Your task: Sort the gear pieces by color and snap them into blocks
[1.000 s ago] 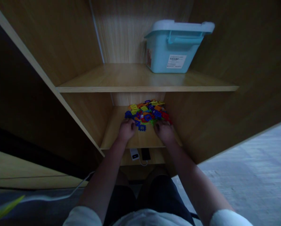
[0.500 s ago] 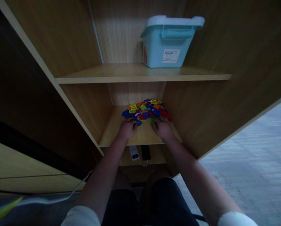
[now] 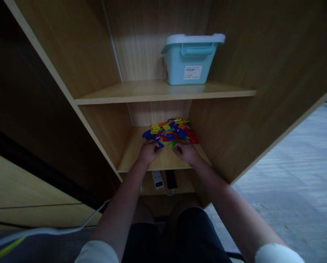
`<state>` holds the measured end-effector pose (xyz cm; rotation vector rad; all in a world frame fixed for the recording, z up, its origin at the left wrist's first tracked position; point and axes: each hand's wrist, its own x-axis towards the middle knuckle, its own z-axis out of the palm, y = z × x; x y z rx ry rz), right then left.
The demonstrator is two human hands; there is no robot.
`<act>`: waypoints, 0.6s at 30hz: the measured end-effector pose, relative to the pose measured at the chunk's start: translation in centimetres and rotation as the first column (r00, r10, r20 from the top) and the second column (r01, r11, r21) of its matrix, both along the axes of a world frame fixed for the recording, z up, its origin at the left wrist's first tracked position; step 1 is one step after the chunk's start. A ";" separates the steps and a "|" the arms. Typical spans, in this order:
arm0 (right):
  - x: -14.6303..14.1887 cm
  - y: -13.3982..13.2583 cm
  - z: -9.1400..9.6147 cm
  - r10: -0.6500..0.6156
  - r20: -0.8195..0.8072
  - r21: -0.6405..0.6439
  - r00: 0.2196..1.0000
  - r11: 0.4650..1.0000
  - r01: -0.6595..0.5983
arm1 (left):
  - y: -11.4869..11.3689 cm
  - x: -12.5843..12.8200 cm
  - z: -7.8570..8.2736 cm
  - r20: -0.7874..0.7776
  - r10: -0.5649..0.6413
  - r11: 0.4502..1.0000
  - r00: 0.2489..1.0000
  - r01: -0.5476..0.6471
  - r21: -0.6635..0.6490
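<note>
Many bright flat pieces [image 3: 170, 136] lie heaped on the middle shelf [image 3: 166, 160], near the cabinet's right wall [image 3: 229, 128]. The left hand [image 3: 148, 151], fingers curled, is at a blue piece [image 3: 160, 145] on the heap's front edge; the right hand [image 3: 188, 152], curled likewise, is at a green piece [image 3: 172, 145]. Whether either pinches its piece, I cannot tell. A light-blue lidded box [image 3: 189, 60] stands on the upper shelf [image 3: 141, 89]
</note>
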<state>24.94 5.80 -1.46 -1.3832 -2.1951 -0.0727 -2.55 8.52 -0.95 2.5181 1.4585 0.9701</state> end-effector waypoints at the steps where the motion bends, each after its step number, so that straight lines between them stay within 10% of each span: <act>1: 0.0 0.0 0.0 -0.011 0.000 -0.002 1.000 1.000 0.011 | 0.0 0.0 0.1 -0.003 -0.004 1.000 1.000 0.004 -0.003; 18: -0.3 -0.6 0.5 0.195 -0.067 -0.011 0.978 0.981 -0.196 | -0.1 0.3 0.3 0.016 0.083 0.996 0.996 -0.084 0.020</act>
